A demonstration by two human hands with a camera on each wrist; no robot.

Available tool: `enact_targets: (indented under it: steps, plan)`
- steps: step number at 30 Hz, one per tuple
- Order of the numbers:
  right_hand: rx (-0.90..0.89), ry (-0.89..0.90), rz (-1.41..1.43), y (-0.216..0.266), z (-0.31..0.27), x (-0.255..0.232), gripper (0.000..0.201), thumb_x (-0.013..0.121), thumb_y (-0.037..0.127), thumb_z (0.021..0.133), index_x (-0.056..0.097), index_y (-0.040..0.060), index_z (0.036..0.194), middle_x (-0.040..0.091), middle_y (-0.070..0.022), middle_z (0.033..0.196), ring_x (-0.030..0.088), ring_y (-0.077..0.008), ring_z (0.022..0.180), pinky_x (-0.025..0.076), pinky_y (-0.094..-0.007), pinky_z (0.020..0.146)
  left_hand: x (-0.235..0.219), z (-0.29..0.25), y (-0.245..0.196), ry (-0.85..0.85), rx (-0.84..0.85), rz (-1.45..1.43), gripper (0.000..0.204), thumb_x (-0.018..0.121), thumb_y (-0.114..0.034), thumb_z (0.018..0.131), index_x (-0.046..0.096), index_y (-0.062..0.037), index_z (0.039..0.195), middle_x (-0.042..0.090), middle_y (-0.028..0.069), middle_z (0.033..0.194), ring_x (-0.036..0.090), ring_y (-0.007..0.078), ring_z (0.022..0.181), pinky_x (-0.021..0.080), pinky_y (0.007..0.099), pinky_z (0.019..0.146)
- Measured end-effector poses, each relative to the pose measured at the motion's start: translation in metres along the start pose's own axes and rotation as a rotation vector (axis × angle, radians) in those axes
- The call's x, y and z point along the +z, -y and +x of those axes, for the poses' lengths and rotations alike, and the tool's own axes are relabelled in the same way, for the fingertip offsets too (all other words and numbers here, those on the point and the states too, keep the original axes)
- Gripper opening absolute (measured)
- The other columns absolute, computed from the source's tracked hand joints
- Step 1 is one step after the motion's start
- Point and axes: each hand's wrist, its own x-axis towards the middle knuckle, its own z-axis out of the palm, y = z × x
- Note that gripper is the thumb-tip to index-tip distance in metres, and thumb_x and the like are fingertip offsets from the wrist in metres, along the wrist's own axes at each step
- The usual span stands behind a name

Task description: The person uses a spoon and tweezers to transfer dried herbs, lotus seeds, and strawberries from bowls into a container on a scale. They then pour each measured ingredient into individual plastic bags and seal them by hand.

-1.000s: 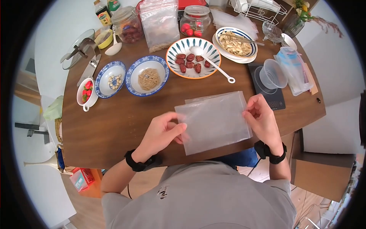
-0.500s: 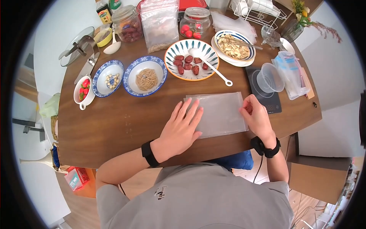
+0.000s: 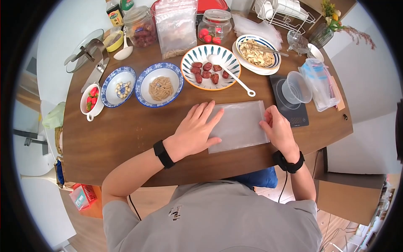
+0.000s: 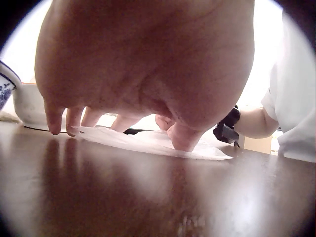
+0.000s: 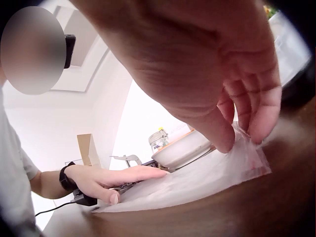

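A clear plastic bag lies flat on the wooden table, near its front edge. Over the bag's left side my left hand spreads its fingers, with thumb and fingertips pressing down; the left wrist view shows the thumb on the plastic. My right hand is at the opposite edge. Seen from the right wrist, its thumb and curled fingers pinch the end of the bag, which lifts slightly there.
Beyond the bag stand a bowl of red dates with a white spoon, and two blue-rimmed bowls. Strawberries fill a small white dish at left. A black scale carrying a clear tub sits close to my right hand.
The bag has come down from between both hands onto the table. My left hand has let go of its edge and spread out over it; the right has stayed at its end.
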Motion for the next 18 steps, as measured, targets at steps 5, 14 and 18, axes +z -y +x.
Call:
enact_targets:
  steps: [5, 14, 18]
  plan:
    - [0.022, 0.012, -0.006, 0.003, -0.002, -0.002, 0.024, 0.066, 0.004, 0.081, 0.048, 0.0036, 0.097, 0.062, -0.0147, 0.074, 0.062, -0.0359, 0.071, 0.048, -0.0424, 0.062, -0.003, -0.001, -0.001, -0.025, 0.006, 0.027, 0.074, 0.070, -0.037, 0.082, 0.040, -0.0044, 0.141, 0.035, 0.0237, 0.142, 0.036, 0.0389, 0.128, 0.030, 0.0474, 0.109]
    - [-0.022, 0.096, 0.058, 0.012, -0.011, -0.002, 0.022, 0.064, 0.003, 0.083, 0.048, 0.0035, 0.098, 0.061, -0.0158, 0.071, 0.062, -0.0377, 0.067, 0.048, -0.0420, 0.059, -0.012, -0.020, -0.024, 0.013, 0.036, 0.159, 0.074, 0.069, -0.034, 0.083, 0.038, 0.0013, 0.140, 0.029, 0.0229, 0.149, 0.029, 0.0389, 0.137, 0.025, 0.0477, 0.114]
    - [-0.048, 0.093, 0.050, 0.007, -0.011, 0.000, 0.023, 0.064, 0.004, 0.083, 0.048, 0.0032, 0.099, 0.062, -0.0163, 0.071, 0.062, -0.0385, 0.068, 0.048, -0.0431, 0.059, 0.000, -0.023, -0.020, 0.007, 0.014, 0.039, 0.075, 0.066, -0.036, 0.085, 0.035, 0.0017, 0.142, 0.026, 0.0210, 0.152, 0.024, 0.0391, 0.140, 0.022, 0.0480, 0.115]
